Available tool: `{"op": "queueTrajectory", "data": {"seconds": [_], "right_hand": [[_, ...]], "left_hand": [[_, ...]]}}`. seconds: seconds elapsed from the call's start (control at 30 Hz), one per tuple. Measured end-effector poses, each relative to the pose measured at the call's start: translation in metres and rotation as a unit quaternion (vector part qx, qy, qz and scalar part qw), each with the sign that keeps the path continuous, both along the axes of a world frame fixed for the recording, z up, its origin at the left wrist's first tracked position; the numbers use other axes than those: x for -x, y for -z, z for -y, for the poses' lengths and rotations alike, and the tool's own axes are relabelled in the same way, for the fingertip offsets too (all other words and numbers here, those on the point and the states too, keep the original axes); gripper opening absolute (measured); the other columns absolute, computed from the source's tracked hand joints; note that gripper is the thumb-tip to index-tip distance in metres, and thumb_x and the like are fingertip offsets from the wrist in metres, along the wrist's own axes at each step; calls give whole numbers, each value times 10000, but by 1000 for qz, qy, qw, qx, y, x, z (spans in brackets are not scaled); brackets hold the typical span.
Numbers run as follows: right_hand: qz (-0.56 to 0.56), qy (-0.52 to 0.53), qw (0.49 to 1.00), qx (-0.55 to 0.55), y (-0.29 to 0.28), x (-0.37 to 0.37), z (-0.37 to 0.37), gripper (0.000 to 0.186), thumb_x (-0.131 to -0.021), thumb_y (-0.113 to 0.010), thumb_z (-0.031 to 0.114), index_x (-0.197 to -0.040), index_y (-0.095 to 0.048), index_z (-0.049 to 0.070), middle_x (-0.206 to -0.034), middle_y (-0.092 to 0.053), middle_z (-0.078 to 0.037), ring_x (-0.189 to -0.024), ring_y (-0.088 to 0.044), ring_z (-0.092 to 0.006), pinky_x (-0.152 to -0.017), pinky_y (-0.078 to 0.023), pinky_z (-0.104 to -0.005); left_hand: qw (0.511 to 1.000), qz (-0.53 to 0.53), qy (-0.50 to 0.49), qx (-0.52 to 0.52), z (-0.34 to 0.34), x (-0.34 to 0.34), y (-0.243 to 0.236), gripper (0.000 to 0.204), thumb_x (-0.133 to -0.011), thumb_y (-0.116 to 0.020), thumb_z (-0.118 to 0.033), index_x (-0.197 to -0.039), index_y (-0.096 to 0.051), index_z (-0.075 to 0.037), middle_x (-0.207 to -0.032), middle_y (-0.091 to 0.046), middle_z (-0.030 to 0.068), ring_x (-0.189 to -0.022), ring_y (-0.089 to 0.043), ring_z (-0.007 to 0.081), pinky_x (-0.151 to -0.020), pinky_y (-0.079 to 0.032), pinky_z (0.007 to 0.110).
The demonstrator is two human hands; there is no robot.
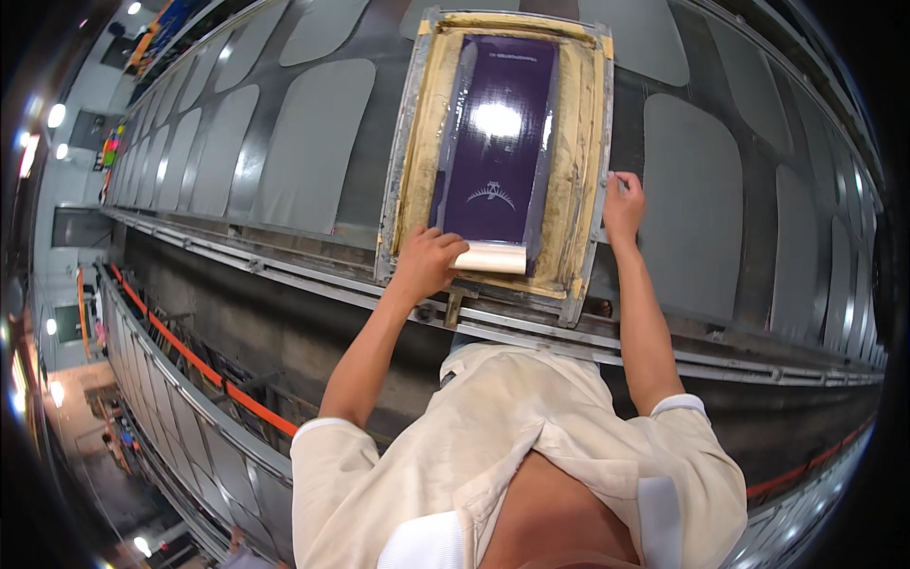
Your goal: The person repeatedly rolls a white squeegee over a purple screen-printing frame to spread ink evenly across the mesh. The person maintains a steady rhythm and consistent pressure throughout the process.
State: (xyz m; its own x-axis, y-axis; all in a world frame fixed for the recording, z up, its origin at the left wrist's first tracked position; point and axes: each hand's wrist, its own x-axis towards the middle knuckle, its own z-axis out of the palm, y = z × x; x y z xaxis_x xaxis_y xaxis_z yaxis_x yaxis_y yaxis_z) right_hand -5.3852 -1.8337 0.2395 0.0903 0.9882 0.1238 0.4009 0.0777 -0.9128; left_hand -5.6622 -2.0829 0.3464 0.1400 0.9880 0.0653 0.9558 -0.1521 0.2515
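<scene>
A metal-edged printing screen frame [585, 190] with yellowed borders and a glossy purple centre [502, 133] lies flat on a long dark table. My left hand [427, 261] grips the left end of a cream wooden squeegee [493, 257], which rests across the near end of the purple area. My right hand [623, 204] pinches the frame's right rim about halfway along. Both forearms reach up from my cream short-sleeved shirt at the bottom.
Grey cut fabric panels [313, 142] lie in rows along the table on both sides of the frame, one right beside my right hand [692, 204]. A metal rail [284, 266] runs along the near table edge. An orange bar [190, 356] lines a lower table.
</scene>
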Motion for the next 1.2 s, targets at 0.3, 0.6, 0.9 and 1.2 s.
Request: {"op": "queueTrajectory", "data": {"seconds": [0.3,0.6,0.9,1.2], "right_hand": [[74,47,996,30,-12,-2,-2,249,-954,-684,311,-1021,-703,73,-792,-705,-143,-702,-665,-265,-703,-498,-391],[230,-67,959,150,-41,-12,-23,257,-955,-679,325,-1032,-706,81,-911,-727,-150,-792,-666,-329,-779,-519,-414],[186,-361,907,-112,-113,126,-215,545,-882,-785,382,-1298,-653,56,-1258,-678,-173,-1183,-631,-326,-978,-512,-428],[397,-400,826,-5,-104,202,-299,343,-818,-808,235,-1104,-757,52,-949,-749,-211,-917,-720,-393,-830,-563,-472]], "left_hand": [[999,7,32,-42,40,-2,16,506,-605,-760,-29,-1097,-677,-119,-1106,-704,-3,-910,-625,227,-804,-461,393],[992,-2,45,-119,-132,49,33,367,-714,-677,3,-1059,-680,-121,-1075,-715,1,-870,-621,229,-788,-441,395],[994,20,53,-90,-407,130,25,247,-725,-828,-143,-968,-779,-133,-892,-742,90,-821,-691,317,-740,-514,446],[998,38,9,46,-477,146,13,403,-741,-859,-363,-1053,-791,-118,-883,-758,165,-867,-718,387,-802,-564,483]]}}
